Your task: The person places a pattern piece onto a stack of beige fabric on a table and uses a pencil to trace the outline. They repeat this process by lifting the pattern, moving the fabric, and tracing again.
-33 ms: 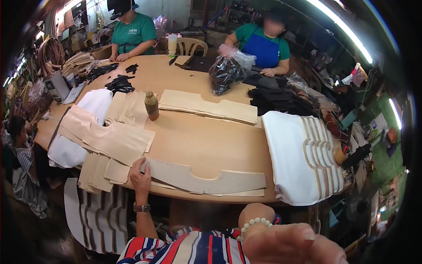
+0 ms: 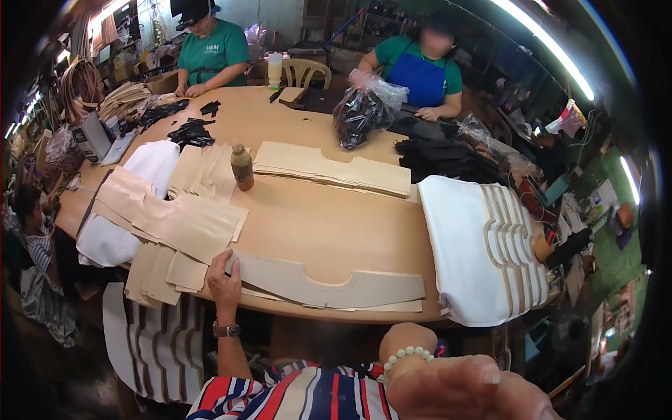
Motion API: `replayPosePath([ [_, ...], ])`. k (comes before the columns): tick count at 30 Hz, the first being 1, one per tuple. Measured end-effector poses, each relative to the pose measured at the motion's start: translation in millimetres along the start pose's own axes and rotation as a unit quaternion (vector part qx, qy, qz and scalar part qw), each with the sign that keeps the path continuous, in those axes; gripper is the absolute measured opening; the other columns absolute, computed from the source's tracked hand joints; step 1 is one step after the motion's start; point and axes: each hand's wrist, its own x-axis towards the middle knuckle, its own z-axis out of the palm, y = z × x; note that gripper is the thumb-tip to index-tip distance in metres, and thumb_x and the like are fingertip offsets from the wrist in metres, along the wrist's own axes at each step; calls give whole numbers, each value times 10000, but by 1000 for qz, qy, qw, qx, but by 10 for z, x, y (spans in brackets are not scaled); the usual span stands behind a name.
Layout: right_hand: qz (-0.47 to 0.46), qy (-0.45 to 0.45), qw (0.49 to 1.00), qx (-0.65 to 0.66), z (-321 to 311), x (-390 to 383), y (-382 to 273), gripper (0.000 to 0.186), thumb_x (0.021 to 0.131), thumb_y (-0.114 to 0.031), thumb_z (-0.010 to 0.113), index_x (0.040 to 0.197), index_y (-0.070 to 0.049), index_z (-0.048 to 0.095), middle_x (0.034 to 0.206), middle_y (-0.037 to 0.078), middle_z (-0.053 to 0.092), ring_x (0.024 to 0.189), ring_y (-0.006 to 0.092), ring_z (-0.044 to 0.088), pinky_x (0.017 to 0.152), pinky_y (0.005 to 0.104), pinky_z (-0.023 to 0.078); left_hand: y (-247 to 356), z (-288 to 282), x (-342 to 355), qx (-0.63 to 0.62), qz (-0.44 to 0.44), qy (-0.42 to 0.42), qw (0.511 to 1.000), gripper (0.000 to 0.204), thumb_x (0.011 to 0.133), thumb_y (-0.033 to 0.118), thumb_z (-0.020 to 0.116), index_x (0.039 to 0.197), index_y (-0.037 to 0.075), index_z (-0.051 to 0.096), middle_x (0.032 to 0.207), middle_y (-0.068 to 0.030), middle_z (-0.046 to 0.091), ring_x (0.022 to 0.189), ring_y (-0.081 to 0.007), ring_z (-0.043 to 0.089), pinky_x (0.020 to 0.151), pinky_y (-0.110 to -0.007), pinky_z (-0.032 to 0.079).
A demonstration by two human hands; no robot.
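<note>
A long grey panel [image 2: 336, 292] with a notch in its far edge lies along the near edge of the table, on top of tan sheet pieces [image 2: 402, 306] that peek out beneath it. My left hand [image 2: 224, 281] is closed on the panel's left end, thumb along its edge. Close to the camera at the lower right, my right hand [image 2: 465, 388] is raised off the table, its fingers stretched out and holding nothing. Tan cut pieces [image 2: 178, 222] are piled beside my left hand. Farther back lies a neat stack of notched tan pieces [image 2: 332, 168].
A brown bottle [image 2: 241, 168] stands behind the panel. White folded pieces with brown edging [image 2: 465, 245] rest at the right; another white pile [image 2: 150, 164] lies left. Across the table, two people in green shirts work near a plastic bag [image 2: 364, 112] and black strips [image 2: 441, 161].
</note>
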Motion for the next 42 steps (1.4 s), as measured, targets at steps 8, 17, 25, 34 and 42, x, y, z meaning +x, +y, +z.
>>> replayPosePath([
  [8, -70, -88, 994, 0, -264, 75, 281, 246, 810, -283, 643, 969, -130, 534, 884, 51, 548, 968, 224, 515, 1026, 510, 299, -12, -72, -7, 6, -9, 3, 1000, 220, 808, 36, 594, 1011, -47, 614, 994, -173, 627, 922, -317, 599, 832, -362, 463],
  [17, -317, -273, 640, -645, -1913, 752, 590, 581, 860, -307, 605, 1288, 18, 385, 1245, 223, 481, 1215, 359, 427, 1003, 584, 294, -30, -158, -22, 22, -20, 7, 1000, 222, 805, 37, 589, 1007, -51, 615, 995, -182, 627, 926, -324, 599, 836, -375, 460],
  [25, 51, -171, 356, -917, -3219, 694, 291, 572, 783, -306, 669, 1218, 19, 489, 1247, 212, 520, 1190, 381, 454, 995, 547, 320, 61, -64, -6, 6, -16, -1, 1000, 226, 805, 37, 591, 1010, -57, 611, 995, -182, 626, 919, -323, 600, 833, -370, 461],
  [34, 32, -193, 293, -936, -3324, 581, 490, 568, 760, -278, 674, 1220, 4, 497, 1274, 218, 498, 1218, 378, 430, 1007, 538, 309, 17, -67, -10, 3, -3, 3, 1000, 229, 804, 38, 601, 1015, -51, 612, 991, -173, 625, 918, -317, 599, 826, -365, 464],
  [42, -43, -337, 498, -798, -3226, 107, 1041, 544, 805, -282, 630, 1239, 18, 496, 1285, 190, 504, 1259, 370, 401, 1055, 530, 230, 29, -44, -1, -4, 1, 1, 1000, 225, 799, 34, 604, 1008, -51, 614, 987, -174, 625, 914, -319, 600, 825, -362, 465],
])
